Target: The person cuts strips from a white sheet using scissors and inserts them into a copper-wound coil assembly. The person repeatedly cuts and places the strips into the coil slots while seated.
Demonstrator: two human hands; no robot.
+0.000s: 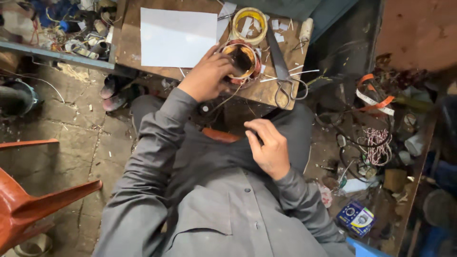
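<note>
Both arms are in grey sleeves, seen from above. The left arm stretches forward and away from the body, nearly straight at the elbow, the wrist level; the left hand [208,76] is cupped with fingers curled and the thumb reaching out ahead. The right arm is bent sharply, forearm drawn in across the lap — the right hand [267,145] sits close to the body, back of the hand upward, fingers loosely folded. The 2 hands are well apart
</note>
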